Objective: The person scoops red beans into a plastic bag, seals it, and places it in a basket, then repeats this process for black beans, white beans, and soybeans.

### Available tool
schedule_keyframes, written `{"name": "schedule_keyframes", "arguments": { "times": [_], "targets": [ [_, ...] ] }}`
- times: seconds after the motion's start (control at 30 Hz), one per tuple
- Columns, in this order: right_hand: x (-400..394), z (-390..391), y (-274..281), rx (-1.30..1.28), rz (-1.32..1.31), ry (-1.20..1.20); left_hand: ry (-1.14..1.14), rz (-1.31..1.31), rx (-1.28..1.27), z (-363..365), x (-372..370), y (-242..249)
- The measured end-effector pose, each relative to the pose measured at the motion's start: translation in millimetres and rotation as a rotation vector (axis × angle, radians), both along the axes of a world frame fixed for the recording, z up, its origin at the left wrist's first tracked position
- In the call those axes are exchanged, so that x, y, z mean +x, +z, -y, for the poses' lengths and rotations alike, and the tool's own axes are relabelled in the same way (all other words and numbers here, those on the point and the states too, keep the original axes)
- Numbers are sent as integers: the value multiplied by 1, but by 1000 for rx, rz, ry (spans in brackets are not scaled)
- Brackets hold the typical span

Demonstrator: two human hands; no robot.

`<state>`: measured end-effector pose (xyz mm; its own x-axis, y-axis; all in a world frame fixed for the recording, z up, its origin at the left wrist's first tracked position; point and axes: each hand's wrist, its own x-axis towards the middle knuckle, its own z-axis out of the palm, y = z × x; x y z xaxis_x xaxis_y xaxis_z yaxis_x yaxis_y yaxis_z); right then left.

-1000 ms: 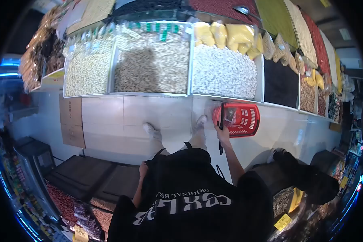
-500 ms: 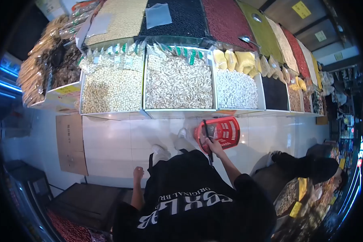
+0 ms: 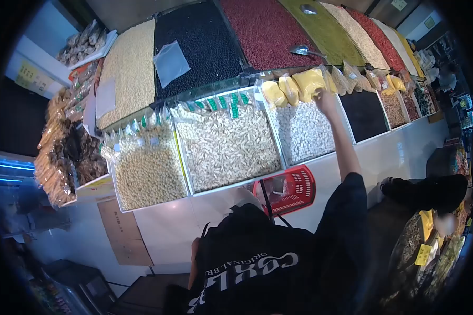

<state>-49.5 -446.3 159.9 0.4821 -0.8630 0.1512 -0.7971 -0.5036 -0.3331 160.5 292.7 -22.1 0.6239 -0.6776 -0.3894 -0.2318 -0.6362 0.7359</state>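
The right hand [image 3: 326, 101] was at the lower edge of a yellow bag [image 3: 308, 80], the largest of a row lying along the back of the bin of white pieces [image 3: 304, 131]. Its fingertips were too small and blurred to make out, so I could not tell how far they were closed or whether they had hold of the bag. The left hand [image 3: 195, 245] was mostly hidden beside the black shirt [image 3: 257, 257]; its grip could not be told either. The red basket [image 3: 302, 185] stood on the floor, its black handle [image 3: 265, 198] upright and its near side partly covered by the shirt. Something in clear plastic [image 3: 276, 188] lay inside, its contents unclear. At right, another person [image 3: 425, 195] was half lost in shadow.
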Motion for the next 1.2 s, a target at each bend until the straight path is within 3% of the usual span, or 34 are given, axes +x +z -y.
{"name": "schedule_keyframes", "arguments": {
  "times": [0.17, 0.23, 0.3, 0.37, 0.43, 0.5, 0.53, 0.63, 0.7, 0.77, 0.83, 1.0, 1.07, 1.1, 1.17, 1.2],
  "targets": [
    [12, 146, 8, -42, 60, -160, -50, 62, 70, 63, 67, 59],
    [19, 162, 23, 47, 122, -242, -55, 84, 94, 78, 92, 68],
    [14, 203, -8, -3, 131, -291, -40, 95, 110, 89, 103, 75],
    [5, 241, -39, 266, 304, -305, -13, 106, 118, 101, 110, 83],
    [10, 268, -81, 132, 413, -332, 12, 117, 126, 109, 116, 92],
    [35, 256, -73, 300, 619, -372, 34, 129, 136, 108, 124, 100],
    [46, 246, -63, 258, 668, -309, 43, 134, 143, 102, 127, 102],
    [93, 227, -47, 410, 634, -179, 43, 128, 155, 98, 130, 113],
    [135, 188, -27, 94, 468, -131, 15, 110, 147, 98, 132, 106],
    [170, 164, -8, -17, 186, -195, -18, 96, 149, 95, 136, 105],
    [179, 165, 18, 32, 200, -250, -58, 78, 170, 82, 142, 109],
    [145, 146, 133, -56, 248, -100, -165, -18, 179, 67, 144, 91],
    [133, 87, 185, 46, 521, -70, -200, -67, 172, 60, 138, 75],
    [127, 66, 188, 34, 507, -74, -216, -87, 166, 58, 138, 68],
    [117, 25, 186, 258, 940, 42, -245, -119, 157, 53, 139, 55],
    [118, 8, 170, 352, 926, 56, -256, -133, 153, 49, 138, 47]
  ]
}}
